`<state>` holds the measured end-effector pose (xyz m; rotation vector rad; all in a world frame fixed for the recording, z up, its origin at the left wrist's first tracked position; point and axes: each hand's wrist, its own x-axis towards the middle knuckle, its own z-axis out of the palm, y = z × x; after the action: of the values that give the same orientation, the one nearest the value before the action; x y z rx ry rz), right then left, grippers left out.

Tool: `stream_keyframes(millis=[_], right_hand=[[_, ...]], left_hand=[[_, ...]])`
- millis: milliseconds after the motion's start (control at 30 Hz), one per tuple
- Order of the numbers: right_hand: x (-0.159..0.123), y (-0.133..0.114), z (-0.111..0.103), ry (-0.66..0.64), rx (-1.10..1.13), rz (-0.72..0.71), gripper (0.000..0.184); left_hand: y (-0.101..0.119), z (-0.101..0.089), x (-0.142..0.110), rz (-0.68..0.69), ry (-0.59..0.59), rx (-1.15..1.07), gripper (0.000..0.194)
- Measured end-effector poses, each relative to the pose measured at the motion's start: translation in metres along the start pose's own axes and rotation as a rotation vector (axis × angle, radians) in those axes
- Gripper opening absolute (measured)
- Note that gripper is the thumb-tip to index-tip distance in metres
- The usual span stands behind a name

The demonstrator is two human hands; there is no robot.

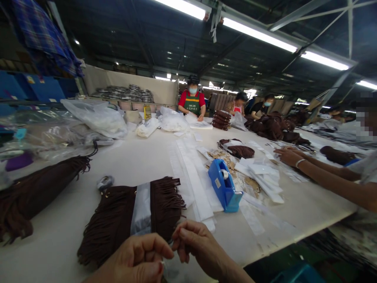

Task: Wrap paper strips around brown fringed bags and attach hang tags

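Observation:
My left hand (140, 254) and my right hand (200, 244) meet at the near table edge, fingertips almost touching. Both have fingers curled in a pinch; whatever sits between them is too small to make out, though something clear and shiny shows just below. Right in front of them lies a dark brown fringed bag (118, 220), with a grey-white band (141, 210) wrapped around its middle. A small ring of clear tape (105, 183) rests at its far left corner. To the right stands a blue tape dispenser (224, 186).
Long white paper strips (191, 177) run up the table. Tags and white cards (262, 177) lie beyond the dispenser. Another brown fringed bag (44, 188) is at left, near plastic bags (97, 118). A co-worker's arms (315, 165) reach in from the right; other people work at the far side.

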<state>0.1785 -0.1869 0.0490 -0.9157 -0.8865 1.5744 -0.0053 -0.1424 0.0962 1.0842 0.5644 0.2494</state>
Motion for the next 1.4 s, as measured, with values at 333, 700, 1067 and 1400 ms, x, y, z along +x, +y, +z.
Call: stream_keyframes(millis=[333, 700, 1067, 1400], right_hand=[[-0.012, 0.008, 0.003, 0.036, -0.26, -0.092, 0.04], [0.006, -0.025, 0.052, -0.107, -0.381, -0.299, 0.04], [0.006, 0.003, 0.038, -0.012, -0.547, -0.089, 0.024], [0.01, -0.014, 0.058, -0.095, -0.122, -0.101, 0.033]], left_hand=[[0.051, -0.002, -0.015, 0.061, 0.225, -0.046, 0.029], [0.07, 0.017, -0.004, 0.077, 0.221, 0.058, 0.022], [0.078, 0.012, -0.009, 0.054, 0.286, 0.236, 0.02], [0.074, -0.005, -0.023, -0.047, 0.222, 0.426, 0.02]])
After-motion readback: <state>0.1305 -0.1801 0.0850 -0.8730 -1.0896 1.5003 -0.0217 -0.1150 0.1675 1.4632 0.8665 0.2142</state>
